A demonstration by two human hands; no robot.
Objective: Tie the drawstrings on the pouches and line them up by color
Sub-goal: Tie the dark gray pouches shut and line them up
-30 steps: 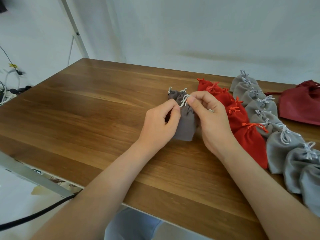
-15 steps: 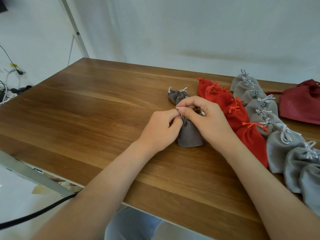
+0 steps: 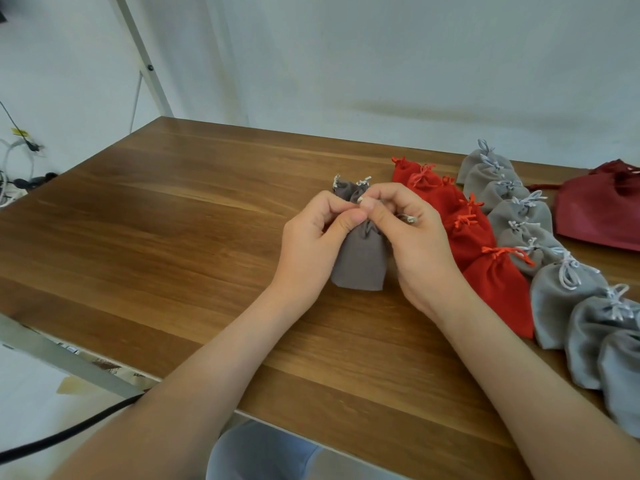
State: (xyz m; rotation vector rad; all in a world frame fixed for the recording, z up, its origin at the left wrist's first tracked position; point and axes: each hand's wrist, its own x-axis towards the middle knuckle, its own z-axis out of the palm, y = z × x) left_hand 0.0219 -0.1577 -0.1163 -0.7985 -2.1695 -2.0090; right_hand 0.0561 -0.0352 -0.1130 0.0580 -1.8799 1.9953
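My left hand (image 3: pixel 310 244) and right hand (image 3: pixel 419 247) each pinch the drawstring (image 3: pixel 410 219) atop the dark grey pouch (image 3: pixel 362 261), on the counter (image 3: pixel 207 237) just left of the red row (image 3: pixel 485 268). If either grip slips, I'd guess the knot springs loose.

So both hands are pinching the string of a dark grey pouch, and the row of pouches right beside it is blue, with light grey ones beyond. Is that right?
Nearly. Beside the dark grey pouch lie red pouches, not blue ones, as the head view shows. The left hand and right hand do pinch its drawstring, and the light grey pouches lie beyond.
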